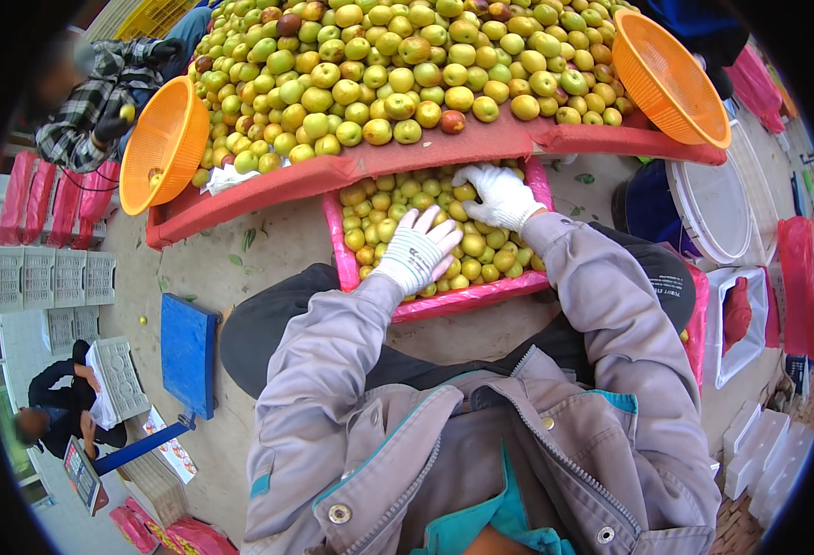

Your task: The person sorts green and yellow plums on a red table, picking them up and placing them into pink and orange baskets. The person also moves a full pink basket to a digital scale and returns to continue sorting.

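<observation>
A crate lined with pink plastic (468, 297) stands before me between my knees, filled with yellow-green jujubes (372, 222). My left hand (417, 248), in a white glove with pale fingers and writing on its back, lies flat on the fruit with its fingers spread. Near the crate's far right corner, my right hand (497, 196) wears a white knit glove. Its fingers curl down onto the jujubes; whether one is held is hidden. Just beyond is a sorting table with a red padded edge (441, 149), heaped with more jujubes (379, 90), a few reddish-brown.
Orange plastic baskets (164, 146) (670, 76) sit at both table corners. A blue platform scale (188, 354) stands left. Two people (88, 104) (60, 402) are at left, one holding a jujube. White buckets (712, 208) and a lined crate (736, 326) stand right.
</observation>
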`<control>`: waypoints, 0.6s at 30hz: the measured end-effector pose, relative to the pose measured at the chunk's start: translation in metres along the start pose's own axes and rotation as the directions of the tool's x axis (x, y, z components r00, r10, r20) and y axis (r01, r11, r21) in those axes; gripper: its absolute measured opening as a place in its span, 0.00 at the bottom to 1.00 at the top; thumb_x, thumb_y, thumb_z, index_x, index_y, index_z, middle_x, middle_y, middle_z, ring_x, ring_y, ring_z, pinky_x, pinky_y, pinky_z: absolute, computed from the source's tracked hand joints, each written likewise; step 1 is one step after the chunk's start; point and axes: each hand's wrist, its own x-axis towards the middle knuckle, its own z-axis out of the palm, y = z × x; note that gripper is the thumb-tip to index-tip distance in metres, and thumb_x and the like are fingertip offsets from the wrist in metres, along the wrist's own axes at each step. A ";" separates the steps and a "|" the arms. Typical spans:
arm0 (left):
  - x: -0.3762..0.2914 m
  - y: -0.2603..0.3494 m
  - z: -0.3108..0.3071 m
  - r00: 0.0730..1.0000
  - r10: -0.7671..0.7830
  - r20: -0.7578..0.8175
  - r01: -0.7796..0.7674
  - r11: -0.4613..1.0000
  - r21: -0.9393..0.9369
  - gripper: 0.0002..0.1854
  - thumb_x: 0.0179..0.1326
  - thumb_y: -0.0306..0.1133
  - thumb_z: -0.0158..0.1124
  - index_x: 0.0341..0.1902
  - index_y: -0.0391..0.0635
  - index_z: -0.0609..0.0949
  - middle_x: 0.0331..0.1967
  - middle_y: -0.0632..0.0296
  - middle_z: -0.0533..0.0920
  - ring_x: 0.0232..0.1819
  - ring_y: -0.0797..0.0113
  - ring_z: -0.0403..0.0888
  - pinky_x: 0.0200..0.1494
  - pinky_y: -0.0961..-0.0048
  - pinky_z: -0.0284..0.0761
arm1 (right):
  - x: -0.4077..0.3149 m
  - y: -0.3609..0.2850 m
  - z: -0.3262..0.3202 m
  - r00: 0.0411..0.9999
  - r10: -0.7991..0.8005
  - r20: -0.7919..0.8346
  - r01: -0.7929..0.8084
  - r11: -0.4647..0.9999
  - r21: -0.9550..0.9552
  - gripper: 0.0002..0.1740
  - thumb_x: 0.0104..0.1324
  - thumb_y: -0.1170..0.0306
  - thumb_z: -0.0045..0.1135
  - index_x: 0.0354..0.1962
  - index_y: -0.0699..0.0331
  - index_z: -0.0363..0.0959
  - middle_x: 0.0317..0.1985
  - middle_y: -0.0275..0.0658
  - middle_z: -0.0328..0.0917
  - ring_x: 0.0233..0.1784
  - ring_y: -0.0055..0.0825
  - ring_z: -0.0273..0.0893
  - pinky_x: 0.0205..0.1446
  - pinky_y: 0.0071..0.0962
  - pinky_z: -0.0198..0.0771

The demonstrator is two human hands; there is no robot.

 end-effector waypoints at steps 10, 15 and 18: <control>-0.013 -0.019 -0.003 0.980 -0.195 0.044 0.197 0.978 -0.062 0.27 0.60 0.53 0.68 0.59 0.53 0.81 0.74 0.54 0.71 0.69 0.48 0.71 0.69 0.47 0.65 | -0.011 -0.014 0.002 0.985 -0.173 0.003 0.173 0.984 0.037 0.18 0.62 0.67 0.66 0.51 0.53 0.77 0.48 0.46 0.79 0.52 0.49 0.80 0.57 0.47 0.76; -0.016 -0.022 -0.010 0.958 -0.279 0.072 0.286 0.950 -0.129 0.29 0.58 0.54 0.70 0.60 0.53 0.81 0.73 0.51 0.71 0.65 0.48 0.74 0.67 0.49 0.68 | -0.024 -0.026 0.012 0.954 -0.278 -0.113 0.277 0.960 -0.029 0.22 0.61 0.74 0.62 0.54 0.51 0.77 0.54 0.44 0.77 0.56 0.51 0.79 0.60 0.47 0.75; -0.016 -0.017 -0.009 0.941 -0.333 0.061 0.338 0.934 -0.113 0.32 0.56 0.55 0.72 0.61 0.53 0.80 0.73 0.50 0.71 0.63 0.46 0.75 0.66 0.49 0.69 | -0.036 -0.032 0.013 0.946 -0.317 -0.073 0.311 0.947 -0.077 0.24 0.60 0.75 0.62 0.55 0.51 0.76 0.56 0.43 0.76 0.58 0.49 0.77 0.61 0.45 0.74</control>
